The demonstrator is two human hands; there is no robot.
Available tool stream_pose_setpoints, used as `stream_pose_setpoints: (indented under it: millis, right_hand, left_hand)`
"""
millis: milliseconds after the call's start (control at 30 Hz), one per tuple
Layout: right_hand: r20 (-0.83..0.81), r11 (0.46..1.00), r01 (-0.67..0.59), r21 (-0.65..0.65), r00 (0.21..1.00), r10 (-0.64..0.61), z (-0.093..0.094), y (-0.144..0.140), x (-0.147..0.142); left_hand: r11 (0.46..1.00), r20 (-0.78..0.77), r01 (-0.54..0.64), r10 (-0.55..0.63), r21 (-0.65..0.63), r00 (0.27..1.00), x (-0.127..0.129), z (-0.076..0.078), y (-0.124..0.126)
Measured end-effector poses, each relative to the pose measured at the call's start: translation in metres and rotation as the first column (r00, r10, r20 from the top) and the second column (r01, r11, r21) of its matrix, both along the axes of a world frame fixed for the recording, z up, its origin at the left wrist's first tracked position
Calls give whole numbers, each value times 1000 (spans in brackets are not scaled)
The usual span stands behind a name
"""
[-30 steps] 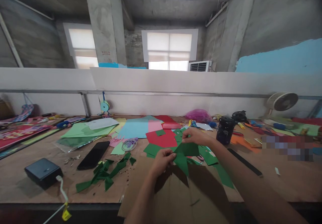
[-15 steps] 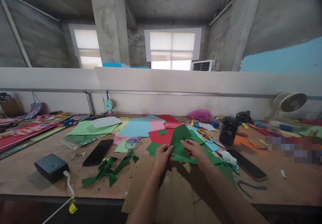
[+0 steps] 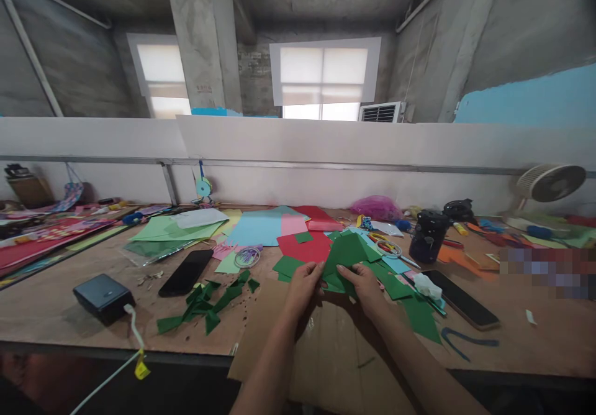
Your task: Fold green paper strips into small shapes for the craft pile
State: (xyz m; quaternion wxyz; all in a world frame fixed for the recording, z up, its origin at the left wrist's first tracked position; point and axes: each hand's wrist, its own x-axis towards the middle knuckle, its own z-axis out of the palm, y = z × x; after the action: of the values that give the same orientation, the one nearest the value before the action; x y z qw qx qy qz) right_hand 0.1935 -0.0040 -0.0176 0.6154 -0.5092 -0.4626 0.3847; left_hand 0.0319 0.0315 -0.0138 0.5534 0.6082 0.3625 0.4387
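Observation:
Between my two hands a piece of green paper [image 3: 345, 251] is held up off the work surface. My left hand [image 3: 306, 281] pinches its left edge between thumb and fingers. My right hand [image 3: 363, 284] grips the lower right part, thumb on top. The fingertips behind the paper are hidden. Below my wrists lies a sheet of brown cardboard [image 3: 326, 353]. More green paper pieces [image 3: 421, 319] spread beyond and right of my hands, and a red sheet [image 3: 298, 248] lies behind them.
Green scraps [image 3: 200, 303] lie left of the cardboard, near a phone [image 3: 186, 272] and a dark box with a cable [image 3: 103, 297]. On the right are a black cup [image 3: 428, 236], a crumpled tissue [image 3: 427, 286], another phone [image 3: 465, 300] and a fan [image 3: 552, 182].
My right hand has moved down and closer to my left hand. The green paper has shifted and looks more folded. The camera view has tilted slightly.

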Motion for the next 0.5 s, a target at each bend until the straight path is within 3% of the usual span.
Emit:
stream_pose_setpoints:
  millis: [133, 500]
  right_hand:
    - [14, 1000, 21, 12, 1000, -21, 1, 0, 0]
    - [-44, 1000, 4, -8, 999, -4, 1, -2, 0]
  left_hand:
    - [999, -40, 9, -7, 47, 999, 0, -3, 0]
    - [999, -12, 34, -34, 23, 999, 0, 1, -1]
